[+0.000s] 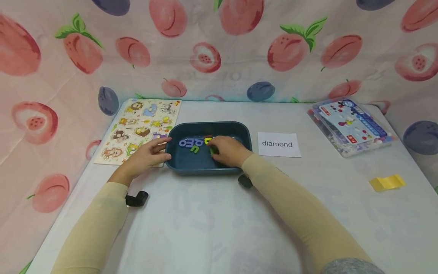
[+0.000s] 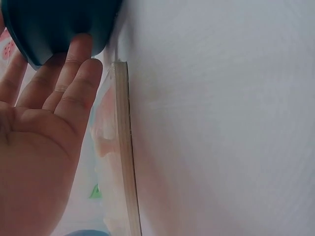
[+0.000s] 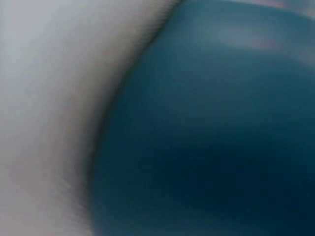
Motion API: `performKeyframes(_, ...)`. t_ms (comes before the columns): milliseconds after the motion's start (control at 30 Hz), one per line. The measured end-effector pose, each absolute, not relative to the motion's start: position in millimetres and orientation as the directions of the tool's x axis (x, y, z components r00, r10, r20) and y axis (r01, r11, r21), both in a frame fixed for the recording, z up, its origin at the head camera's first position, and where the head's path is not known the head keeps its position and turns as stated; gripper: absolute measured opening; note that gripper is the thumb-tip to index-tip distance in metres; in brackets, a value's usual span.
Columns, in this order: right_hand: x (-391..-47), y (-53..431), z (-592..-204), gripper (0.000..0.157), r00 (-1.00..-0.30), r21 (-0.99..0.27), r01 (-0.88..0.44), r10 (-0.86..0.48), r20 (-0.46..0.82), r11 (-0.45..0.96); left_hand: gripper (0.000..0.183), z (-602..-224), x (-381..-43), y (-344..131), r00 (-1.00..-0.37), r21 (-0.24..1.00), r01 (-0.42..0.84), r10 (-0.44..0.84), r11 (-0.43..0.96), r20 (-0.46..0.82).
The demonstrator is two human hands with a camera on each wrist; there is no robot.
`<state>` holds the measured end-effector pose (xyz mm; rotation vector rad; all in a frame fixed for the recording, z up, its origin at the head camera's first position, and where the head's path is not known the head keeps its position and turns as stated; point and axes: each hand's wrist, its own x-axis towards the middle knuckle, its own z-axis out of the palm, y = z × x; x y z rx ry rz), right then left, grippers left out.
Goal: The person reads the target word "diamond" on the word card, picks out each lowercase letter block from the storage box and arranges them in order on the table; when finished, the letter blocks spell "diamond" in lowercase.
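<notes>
A dark blue tray (image 1: 208,171) stands on the table with several plastic letters in it. My left hand (image 1: 148,158) touches the tray's left end with extended fingers; the left wrist view shows its fingertips (image 2: 81,46) against the outer wall. Inside the tray, my right hand (image 1: 230,151) pinches a green letter (image 1: 213,149), largely covered by the fingers. Purple letters (image 1: 187,143) lie left of it, with a green letter n (image 1: 194,149) below them. A yellow letter (image 1: 207,140) sits by the right fingertips. Only the tray's outer wall (image 3: 206,123) fills the blurred right wrist view.
Behind the left hand lies a wooden animal puzzle board (image 1: 143,125). A white card (image 1: 279,144) reading "diamond" is right of the tray. Farther right are a clear plastic box (image 1: 352,127) with a printed label and a folded yellow paper piece (image 1: 387,183).
</notes>
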<state>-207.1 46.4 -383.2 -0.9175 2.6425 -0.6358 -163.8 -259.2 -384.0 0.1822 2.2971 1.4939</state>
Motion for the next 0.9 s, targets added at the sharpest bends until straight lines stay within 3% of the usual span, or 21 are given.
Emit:
performKeyframes(367,-208.4,45.7,-385.5,0.042,-0.76,-0.522,-0.499,-0.639,-0.12,0.691,0.068,-386.7,-164.5,-260.2,-0.915,0.893,-0.118,0.302,0.433,-0.267)
performKeyframes(900,-210.7,46.1,-385.6,0.043,-0.766,-0.463,-0.504,-0.625,-0.151,0.729,0.069,-385.1,-165.2,-259.2,-0.915,0.89,-0.113,0.303,0.442,-0.267)
